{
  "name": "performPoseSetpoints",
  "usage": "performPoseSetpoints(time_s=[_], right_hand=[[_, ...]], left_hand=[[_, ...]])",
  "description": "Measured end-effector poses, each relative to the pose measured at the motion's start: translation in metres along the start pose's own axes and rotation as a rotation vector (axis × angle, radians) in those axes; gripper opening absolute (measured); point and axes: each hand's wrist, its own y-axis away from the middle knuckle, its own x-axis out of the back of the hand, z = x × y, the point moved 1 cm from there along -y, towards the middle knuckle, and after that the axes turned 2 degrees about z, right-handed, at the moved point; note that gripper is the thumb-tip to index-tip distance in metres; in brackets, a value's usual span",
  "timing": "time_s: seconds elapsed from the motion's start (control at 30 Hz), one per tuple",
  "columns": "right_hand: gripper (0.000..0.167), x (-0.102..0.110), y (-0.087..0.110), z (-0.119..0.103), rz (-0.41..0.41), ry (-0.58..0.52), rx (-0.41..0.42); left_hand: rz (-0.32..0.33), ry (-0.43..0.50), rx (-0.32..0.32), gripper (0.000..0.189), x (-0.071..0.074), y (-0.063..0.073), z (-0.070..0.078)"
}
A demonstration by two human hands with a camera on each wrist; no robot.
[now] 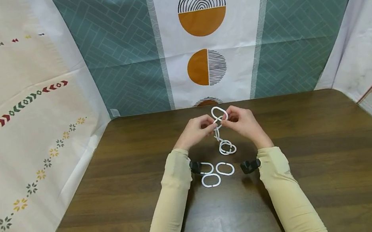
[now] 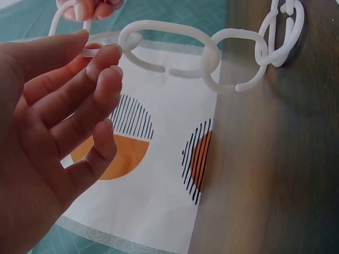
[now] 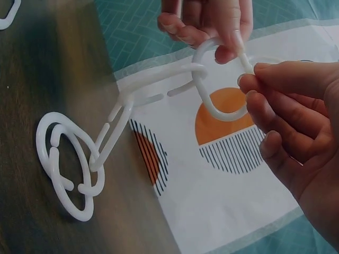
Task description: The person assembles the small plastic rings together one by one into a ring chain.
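Near the far side of the table, both hands hold the upper end of a chain of white plastic links (image 3: 159, 74). My left hand (image 1: 195, 130) pinches a link between thumb and fingertips. Just to its right, my right hand (image 1: 245, 123) pinches the top link (image 1: 212, 112), which stands up above the fingers. The two links meet between the hands; fingertips partly hide the contact. Visible links have a small gap in one side. From the hands the chain hangs down, and its lower links (image 3: 42, 137) lie bunched on the tabletop.
Three loose white links lie on the brown wooden table (image 1: 113, 207) between the forearms: a front-left link (image 1: 202, 181), a right link (image 1: 233, 168) and a back-left one partly behind the black left wrist camera (image 1: 195, 166). A patterned curtain (image 1: 123, 61) hangs behind the table.
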Motion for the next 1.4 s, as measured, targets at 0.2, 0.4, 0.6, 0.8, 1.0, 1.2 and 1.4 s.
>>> performPoseSetpoints(time_s=[0.2, 0.4, 0.6, 0.8, 1.0, 1.2, 1.4], right_hand=[[0.012, -0.001, 0.000, 0.000, 0.007, 0.047, 0.046], [0.012, -0.001, -0.001, 0.000, -0.039, 0.096, 0.042], [0.013, 0.001, -0.002, 0.001, -0.070, 0.100, 0.037], [0.013, 0.010, 0.000, 0.004, -0.019, 0.028, -0.022], [0.018, 0.022, 0.001, 0.005, 0.053, 0.015, -0.068], [0.022, 0.028, 0.003, 0.002, 0.081, -0.006, -0.084], [0.022, 0.026, 0.003, 0.001, 0.026, 0.049, -0.065]], left_hand=[[0.017, -0.027, -0.007, 0.014, 0.000, 0.000, 0.000], [0.007, 0.009, -0.008, 0.014, -0.001, 0.000, 0.001], [0.012, 0.031, -0.004, 0.015, 0.000, 0.000, 0.001], [0.027, 0.060, 0.020, 0.012, 0.001, 0.000, 0.000], [0.005, 0.054, 0.007, 0.015, 0.001, -0.002, -0.001], [-0.022, -0.005, 0.024, 0.019, 0.001, -0.001, -0.003], [-0.050, -0.049, 0.024, 0.022, 0.000, 0.001, -0.002]])
